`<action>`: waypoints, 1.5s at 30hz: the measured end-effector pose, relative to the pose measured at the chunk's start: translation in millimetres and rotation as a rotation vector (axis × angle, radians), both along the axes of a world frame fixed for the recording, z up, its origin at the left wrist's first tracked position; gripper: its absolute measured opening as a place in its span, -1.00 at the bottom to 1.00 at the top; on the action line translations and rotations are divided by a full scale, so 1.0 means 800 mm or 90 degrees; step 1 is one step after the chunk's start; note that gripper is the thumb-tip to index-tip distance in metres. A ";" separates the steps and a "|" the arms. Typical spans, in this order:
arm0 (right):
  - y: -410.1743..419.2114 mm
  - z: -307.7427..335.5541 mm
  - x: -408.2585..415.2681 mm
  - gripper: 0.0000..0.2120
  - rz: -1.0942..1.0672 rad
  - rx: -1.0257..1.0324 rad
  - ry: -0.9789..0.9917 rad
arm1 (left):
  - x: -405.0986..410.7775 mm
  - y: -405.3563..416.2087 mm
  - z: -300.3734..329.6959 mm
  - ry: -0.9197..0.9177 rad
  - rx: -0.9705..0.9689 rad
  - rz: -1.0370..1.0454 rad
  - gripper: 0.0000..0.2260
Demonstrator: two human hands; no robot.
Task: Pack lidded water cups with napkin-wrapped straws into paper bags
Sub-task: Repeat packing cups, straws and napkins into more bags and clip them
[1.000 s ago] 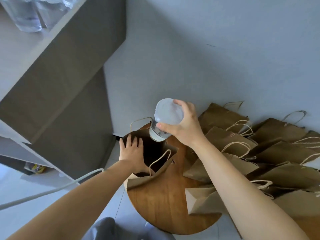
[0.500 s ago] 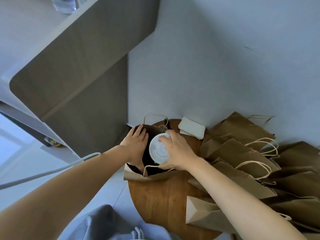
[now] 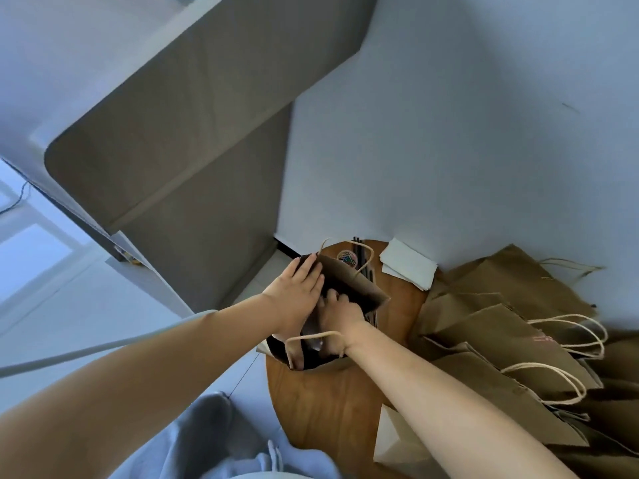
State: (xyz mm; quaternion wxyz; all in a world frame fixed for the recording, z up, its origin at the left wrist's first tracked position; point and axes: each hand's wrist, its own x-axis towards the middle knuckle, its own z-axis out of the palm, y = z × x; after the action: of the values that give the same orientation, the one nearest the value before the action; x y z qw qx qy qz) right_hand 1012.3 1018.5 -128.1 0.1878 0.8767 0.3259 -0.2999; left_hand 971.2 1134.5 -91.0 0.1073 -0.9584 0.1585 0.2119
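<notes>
Brown paper forms the open bag (image 3: 349, 288) standing at the left edge of the round wooden table (image 3: 325, 409), and the coming move is judged to turn on what lies straight down inside it: the bag's long axis runs upright, and its mouth faces the camera. The right hand (image 3: 340, 318) is sunk into the mouth up to the wrist, so it is the nearer hand to whatever sits within; whether its fingers are curled round the cup cannot be told, since they are swallowed by the dark interior. The cup itself is hidden, apart from a faint pale gleam below the wrist that cannot be made out for certain. The left hand (image 3: 297, 288) is laid with straight fingers against the bag's left wall, touching the rim and holding it spread. One rope handle (image 3: 311, 338) is looped across the right wrist. Toward the far edge, white napkins (image 3: 409, 267) and dark straws (image 3: 359, 252) are seen, well apart from both hands. A heap of flat bags (image 3: 511, 326) spills beyond the right edge, partly cut off.
</notes>
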 end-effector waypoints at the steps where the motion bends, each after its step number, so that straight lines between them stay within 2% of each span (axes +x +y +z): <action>1: 0.008 -0.005 0.004 -0.30 0.006 -0.016 0.016 | 0.000 0.000 -0.002 -0.003 -0.001 -0.001 -0.27; 3: 0.016 -0.016 0.010 -0.31 0.020 -0.035 0.047 | 0.001 -0.002 -0.006 -0.001 0.003 -0.003 -0.28; 5: 0.015 -0.026 0.011 -0.29 0.024 -0.039 0.075 | 0.001 -0.002 -0.006 0.016 0.006 -0.002 -0.12; 8: 0.002 -0.046 0.009 -0.20 -0.019 -0.002 0.091 | 0.002 0.000 -0.007 0.026 0.008 0.004 -0.01; 13: -0.021 -0.067 0.004 -0.21 -0.089 0.054 0.110 | 0.008 0.007 -0.006 0.031 0.021 0.007 0.06; 16: -0.038 -0.074 0.000 -0.12 -0.092 0.063 0.122 | 0.012 0.011 -0.002 0.043 0.037 -0.002 0.19; 22: -0.043 -0.076 0.001 -0.13 -0.072 0.082 0.107 | 0.014 0.008 -0.006 0.034 0.034 -0.007 0.22; 25: -0.037 -0.064 0.000 -0.21 -0.075 0.081 0.113 | 0.012 0.011 0.000 0.030 -0.012 -0.007 0.10; 26: -0.035 -0.055 0.002 -0.31 -0.075 0.100 0.109 | 0.012 0.012 0.005 -0.008 -0.089 -0.015 -0.01; 28: -0.036 -0.025 0.009 -0.52 -0.072 0.180 0.110 | 0.011 0.016 0.010 -0.181 -0.315 0.029 -0.41; 29: -0.039 -0.006 0.014 -0.63 -0.068 0.223 0.121 | 0.012 0.020 0.016 -0.258 -0.442 0.132 -0.55; 30: -0.045 0.015 0.017 -0.73 -0.062 0.252 0.134 | 0.015 0.023 0.023 -0.290 -0.533 0.254 -0.60; 32: -0.064 0.054 0.022 -0.83 -0.048 0.281 0.128 | 0.028 0.023 0.036 -0.281 -0.639 0.465 -0.73; 34: -0.086 0.085 0.028 -0.82 -0.044 0.295 0.082 | 0.048 0.019 0.046 -0.257 -0.706 0.581 -0.82; 36: -0.103 0.100 0.037 -0.81 -0.049 0.310 0.043 | 0.067 0.012 0.050 -0.209 -0.710 0.588 -0.81; 39: -0.123 0.105 0.057 -0.84 -0.084 0.338 0.004 | 0.098 -0.009 0.044 -0.101 -0.629 0.492 -0.84; 45: -0.135 0.048 0.119 -0.83 -0.287 0.410 -0.027 | 0.184 -0.042 0.008 0.065 -0.449 0.284 -0.83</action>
State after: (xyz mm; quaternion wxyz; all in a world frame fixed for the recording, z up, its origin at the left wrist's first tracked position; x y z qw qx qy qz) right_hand 1107.5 910.2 -89.6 -0.1605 0.9465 0.1982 -0.1978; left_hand 1118.4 1101.2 -84.4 -0.2840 -0.9355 0.0153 0.2095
